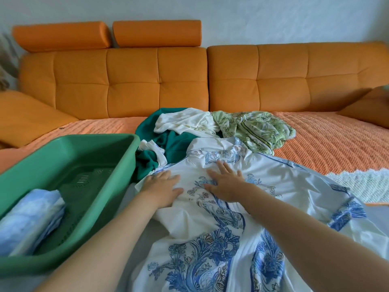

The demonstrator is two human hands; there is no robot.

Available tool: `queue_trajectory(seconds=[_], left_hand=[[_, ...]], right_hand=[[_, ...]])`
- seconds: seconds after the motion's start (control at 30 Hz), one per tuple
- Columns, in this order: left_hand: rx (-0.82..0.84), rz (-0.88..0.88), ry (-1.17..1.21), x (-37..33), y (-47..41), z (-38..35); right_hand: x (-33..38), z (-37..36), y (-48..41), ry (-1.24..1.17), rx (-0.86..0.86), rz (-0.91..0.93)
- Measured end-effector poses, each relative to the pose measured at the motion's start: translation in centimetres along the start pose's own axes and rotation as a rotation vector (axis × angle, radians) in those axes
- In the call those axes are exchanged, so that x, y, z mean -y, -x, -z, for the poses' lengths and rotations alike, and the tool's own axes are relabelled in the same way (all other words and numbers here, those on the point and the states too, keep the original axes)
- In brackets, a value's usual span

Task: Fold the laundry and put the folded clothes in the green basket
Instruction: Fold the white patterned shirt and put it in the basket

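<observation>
Flat, white blue-floral garment, creased, both hands on it

White dress with blue floral print; green basket holding pale blue folded cloth; teal garment; green leaf-print garment; orange sofa.

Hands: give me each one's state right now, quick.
Left hand: open, fingers flat on the white-and-blue garment, holding nothing.
Right hand: open, fingers spread flat on the same garment, holding nothing.
</observation>
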State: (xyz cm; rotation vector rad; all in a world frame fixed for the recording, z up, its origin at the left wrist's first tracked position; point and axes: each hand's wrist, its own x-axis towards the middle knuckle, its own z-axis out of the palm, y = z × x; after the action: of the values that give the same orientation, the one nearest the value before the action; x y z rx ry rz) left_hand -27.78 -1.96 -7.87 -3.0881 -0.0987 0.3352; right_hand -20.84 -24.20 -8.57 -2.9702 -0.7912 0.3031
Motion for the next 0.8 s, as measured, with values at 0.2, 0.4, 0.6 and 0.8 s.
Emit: queue_trajectory(seconds=[0.2, 0.4, 0.6, 0.8], left_hand=[[-0.355, -0.040, 0.147, -1.3, 2.7, 2.1], [-0.391, -0.042, 0.310, -2.4, 8.9, 4.0], [-0.118, 0.031, 0.075, -3.5, 14.5, 4.4], [0.112, -0.012, 0.186, -3.0, 17.0, 1.5]], right_hand=[[2.1, 2.9, 4.0, -0.197, -0.182, 0.092], [4.8, 3.9, 11.6, -0.440, -0.275, 0.210], [6.5, 1.8, 17.6, -0.374, -0.124, 0.295], [8.3, -0.5, 19.1, 0.067, 0.056, 0.327]])
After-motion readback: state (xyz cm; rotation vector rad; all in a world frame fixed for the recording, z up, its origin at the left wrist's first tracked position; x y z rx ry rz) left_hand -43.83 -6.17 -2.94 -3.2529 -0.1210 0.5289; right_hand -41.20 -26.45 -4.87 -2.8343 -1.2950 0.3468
